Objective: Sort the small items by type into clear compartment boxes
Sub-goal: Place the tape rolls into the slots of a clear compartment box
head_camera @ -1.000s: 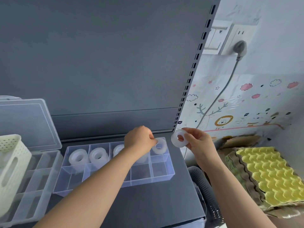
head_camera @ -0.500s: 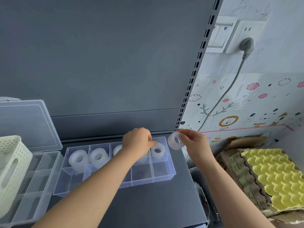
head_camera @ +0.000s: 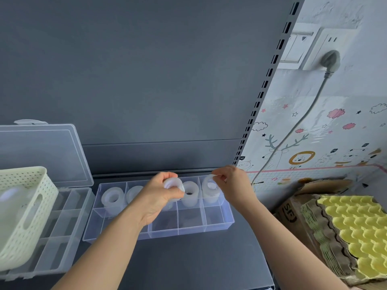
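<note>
A clear compartment box (head_camera: 217, 227) lies on the dark shelf, its back row holding translucent white tape rolls (head_camera: 112, 198). My left hand (head_camera: 159, 197) grips one tape roll (head_camera: 173, 183) above the middle back compartments. My right hand (head_camera: 232, 185) pinches another tape roll (head_camera: 210, 186) over the rightmost back compartment, above a roll that sits there. A further roll (head_camera: 190, 193) stands in the compartment between my hands. The front row compartments look empty.
A second clear divided box (head_camera: 62, 231) with its lid (head_camera: 41, 151) raised stands at the left, a cream perforated basket (head_camera: 23, 216) resting on it. Egg trays (head_camera: 351, 231) on a cardboard box lie at the right. A grey cable (head_camera: 293, 130) hangs from a wall socket.
My right hand carried its tape roll left from beside the box to over the rightmost back compartment. My left hand lifted a roll out of the middle of the back row.
</note>
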